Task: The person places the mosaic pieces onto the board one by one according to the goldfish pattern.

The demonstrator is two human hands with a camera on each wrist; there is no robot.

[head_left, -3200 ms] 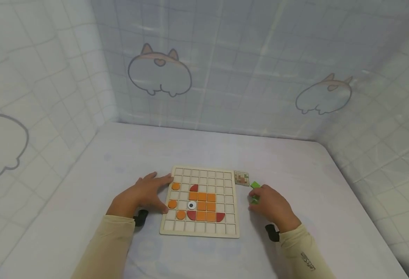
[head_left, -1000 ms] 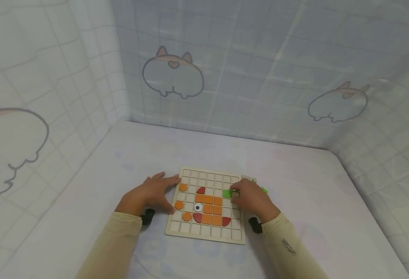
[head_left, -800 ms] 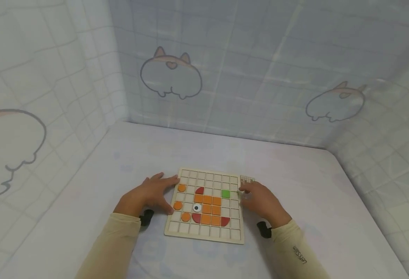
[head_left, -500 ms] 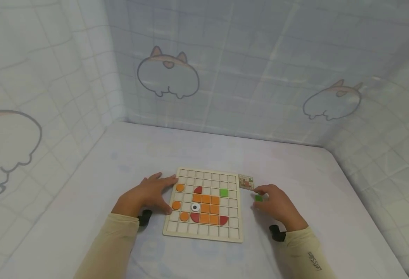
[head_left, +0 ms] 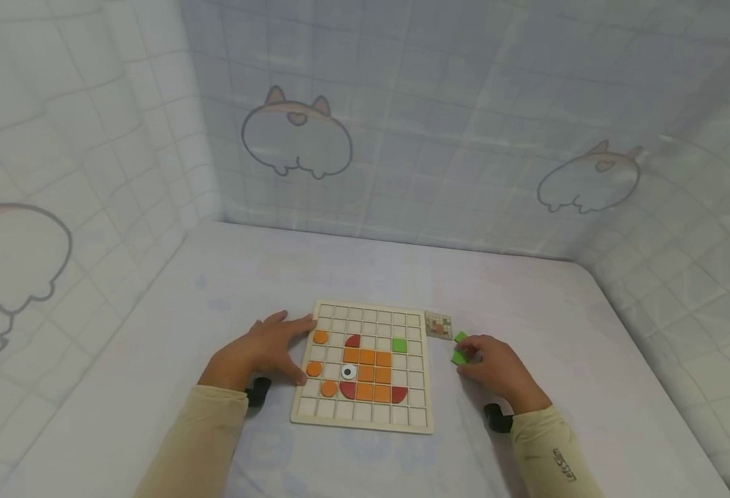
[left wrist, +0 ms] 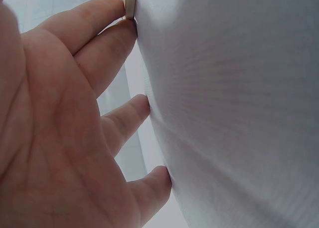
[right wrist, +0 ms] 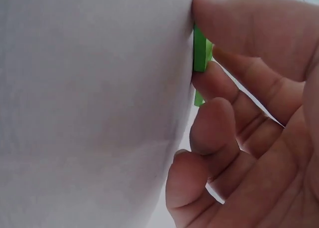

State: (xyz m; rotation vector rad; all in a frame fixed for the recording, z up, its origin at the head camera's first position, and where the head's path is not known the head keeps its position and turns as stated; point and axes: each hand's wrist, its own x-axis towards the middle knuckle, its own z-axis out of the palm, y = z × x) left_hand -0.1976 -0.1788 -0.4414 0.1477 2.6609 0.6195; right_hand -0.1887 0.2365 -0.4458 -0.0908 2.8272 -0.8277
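Note:
A wooden grid board (head_left: 340,413) lies on the table, bearing orange squares (head_left: 367,374), orange discs (head_left: 320,337), red quarter-round pieces (head_left: 400,395), a white eye disc (head_left: 349,372) and one green square (head_left: 398,345). My left hand (head_left: 255,353) rests at the board's left edge, fingers spread; two fingertips touch the edge in the left wrist view. Right of the board, my right hand (head_left: 495,363) pinches a green tile (right wrist: 200,51) between thumb and fingers, low at the tabletop. A second green tile (right wrist: 199,98) shows partly behind the fingers.
A small printed pattern card (head_left: 438,326) lies against the board's upper right edge. White cloth covers the table (head_left: 365,273), and sheets printed with cartoon animals (head_left: 297,135) stand behind it and at both sides.
My right hand brought a green square onto the board's right part, let go, then drew back right to the other green tiles and took hold of one. The left hand has stayed at the board's edge.

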